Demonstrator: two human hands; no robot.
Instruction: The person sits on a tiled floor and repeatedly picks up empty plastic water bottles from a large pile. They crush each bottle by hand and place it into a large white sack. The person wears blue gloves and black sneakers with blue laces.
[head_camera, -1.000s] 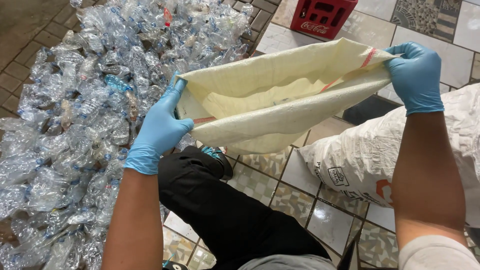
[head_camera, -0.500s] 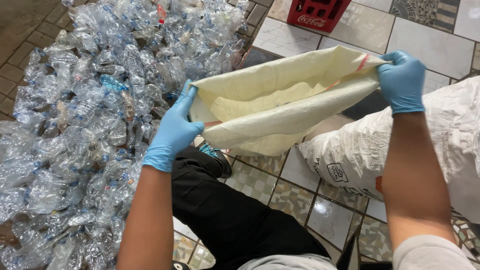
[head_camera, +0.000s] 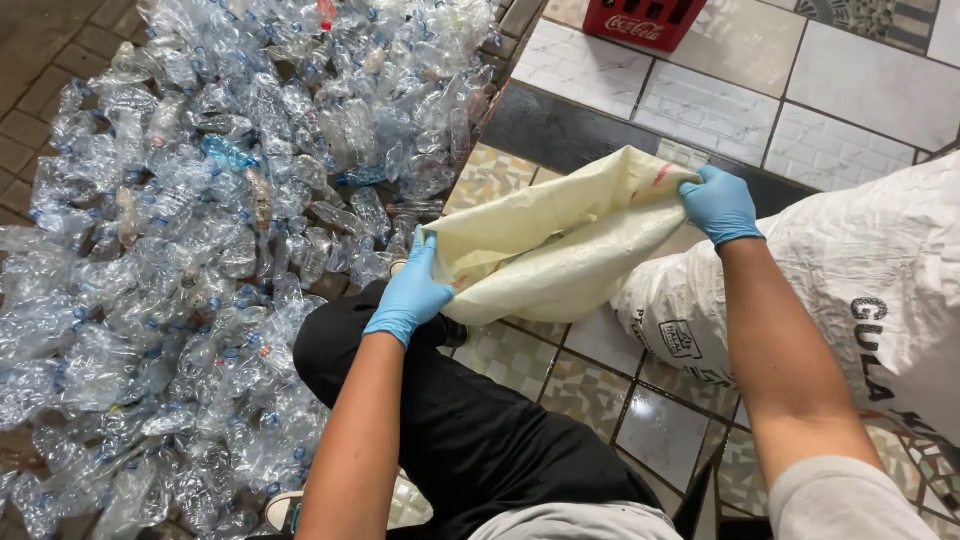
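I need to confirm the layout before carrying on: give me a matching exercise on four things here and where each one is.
Things:
1. cream sack
2. crushed clear bottles
3. red crate
4. full white sack

Places:
A. top edge, on the pale tiles
B. heaped on the floor at left
C. held open between both gloved hands
D. lying at right, beside the right arm

Pairs: 1-C, 2-B, 3-A, 4-D

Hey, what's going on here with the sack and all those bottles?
A person in blue gloves holds a pale yellow woven sack by its mouth, left hand at one edge, right hand at the other. A big heap of crushed clear plastic bottles covers the floor to their left; a full white sack lies to their right.
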